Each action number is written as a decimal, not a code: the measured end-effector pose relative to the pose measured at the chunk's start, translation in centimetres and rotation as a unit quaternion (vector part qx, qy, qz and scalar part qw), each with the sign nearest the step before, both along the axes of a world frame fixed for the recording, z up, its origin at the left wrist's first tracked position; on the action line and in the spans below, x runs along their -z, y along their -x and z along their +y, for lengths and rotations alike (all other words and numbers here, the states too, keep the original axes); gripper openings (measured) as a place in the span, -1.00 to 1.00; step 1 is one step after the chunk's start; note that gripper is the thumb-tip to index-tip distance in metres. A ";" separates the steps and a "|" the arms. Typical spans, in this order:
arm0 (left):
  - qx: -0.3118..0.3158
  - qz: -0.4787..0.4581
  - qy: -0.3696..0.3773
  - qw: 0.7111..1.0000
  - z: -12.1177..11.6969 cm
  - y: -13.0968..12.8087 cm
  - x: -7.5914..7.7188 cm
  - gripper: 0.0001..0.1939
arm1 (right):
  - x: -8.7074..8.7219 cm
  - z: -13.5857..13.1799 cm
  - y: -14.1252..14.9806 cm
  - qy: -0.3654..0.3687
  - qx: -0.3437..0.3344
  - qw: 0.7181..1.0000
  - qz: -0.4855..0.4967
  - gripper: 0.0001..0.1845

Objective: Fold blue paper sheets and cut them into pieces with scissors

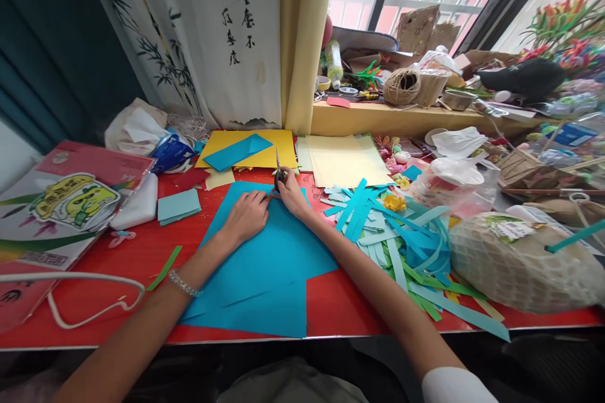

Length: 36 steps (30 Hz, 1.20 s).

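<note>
Sheets of blue paper point(265, 264) lie overlapping at the front middle of the red table. My left hand point(247, 214) rests palm down on the upper sheet, its fingers laid out flat and pointing away from me. Beside its fingertips, my right hand point(291, 194) is closed around dark-handled scissors point(278, 171). The scissor blades point up and away, toward a yellow sheet point(222, 141) on which a folded blue paper piece point(239, 151) lies. A stack of small pale-blue paper squares point(179, 206) is left of the blue sheets.
Cut paper strips point(378, 220) heap up right of my hands, near a net-wrapped round object point(515, 258). Cream sheets point(347, 157) lie behind. A packaged bag point(70, 201) and white-framed glasses point(94, 278) are at left. A cluttered sill with a twine ball point(401, 87) runs along the window.
</note>
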State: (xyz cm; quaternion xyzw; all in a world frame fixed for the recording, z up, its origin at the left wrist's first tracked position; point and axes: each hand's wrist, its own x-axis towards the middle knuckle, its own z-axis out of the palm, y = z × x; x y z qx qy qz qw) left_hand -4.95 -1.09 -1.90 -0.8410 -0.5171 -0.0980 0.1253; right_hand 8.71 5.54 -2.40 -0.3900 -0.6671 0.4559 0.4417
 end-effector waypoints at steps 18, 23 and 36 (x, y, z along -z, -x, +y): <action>0.010 0.163 -0.072 0.984 -15.0 5.0 -0.9 -0.61 | 1.4 1.0 0.2 -0.012 -0.017 0.999 -0.027 -0.69; 0.001 0.225 -0.045 0.973 -20.2 7.0 -1.0 -0.62 | 1.7 1.3 0.3 -0.005 -0.020 1.000 -0.012 -0.70; -0.122 0.231 -0.006 0.965 -24.4 2.1 -3.8 -0.60 | 1.8 1.3 0.4 0.010 -0.013 1.000 0.018 -0.71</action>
